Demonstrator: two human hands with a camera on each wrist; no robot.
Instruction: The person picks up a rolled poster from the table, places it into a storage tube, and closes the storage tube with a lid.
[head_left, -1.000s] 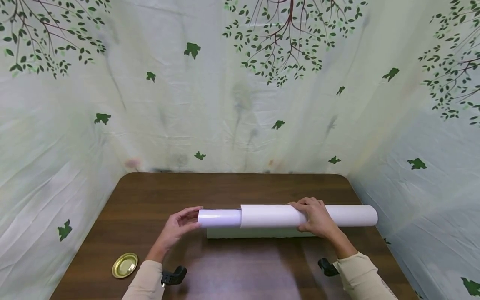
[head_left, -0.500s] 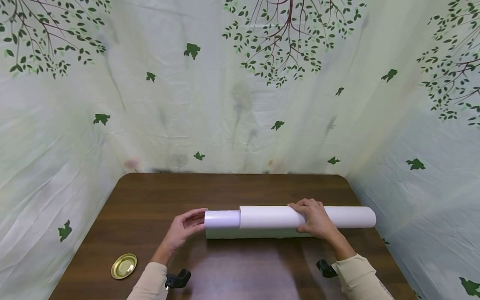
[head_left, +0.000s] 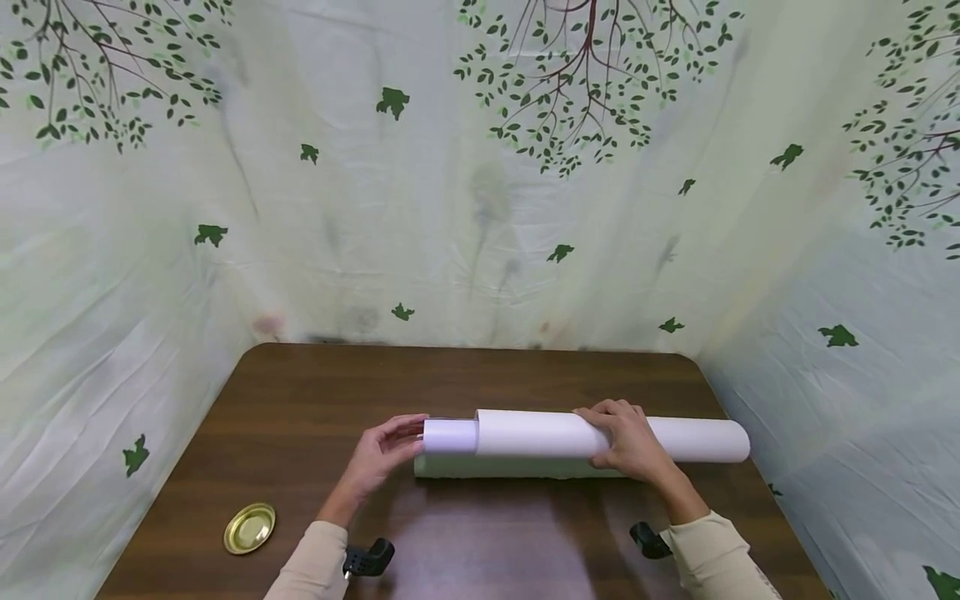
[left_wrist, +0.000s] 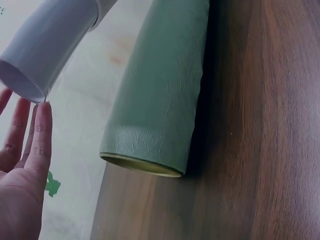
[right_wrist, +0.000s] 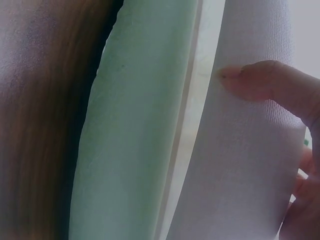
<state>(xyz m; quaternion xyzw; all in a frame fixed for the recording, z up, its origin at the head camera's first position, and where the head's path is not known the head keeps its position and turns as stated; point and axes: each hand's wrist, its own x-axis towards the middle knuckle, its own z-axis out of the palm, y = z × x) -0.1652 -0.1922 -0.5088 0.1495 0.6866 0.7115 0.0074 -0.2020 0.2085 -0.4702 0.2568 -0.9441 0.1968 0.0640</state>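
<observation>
A long white paper roll (head_left: 525,434) lies level above the table in the head view, with my right hand (head_left: 628,440) gripping it around the middle. In the right wrist view the thumb (right_wrist: 260,82) lies along the roll's side. A narrower, glossy white roll (head_left: 450,437) sticks out of its left end. My left hand (head_left: 386,457) is at that end, its straight fingertips touching the hollow rim in the left wrist view. Below and nearer me, a green tube (left_wrist: 155,85) rests on the table, its open end showing a gold inner edge.
A round gold lid (head_left: 250,528) lies on the brown wooden table (head_left: 480,550) at the left. Pale curtains (head_left: 337,250) with printed leaves hang behind the table and along both sides.
My left hand has moved right, and the narrower roll has slid further into the wider one, so less of it sticks out. The right hand has kept its grip in place.
</observation>
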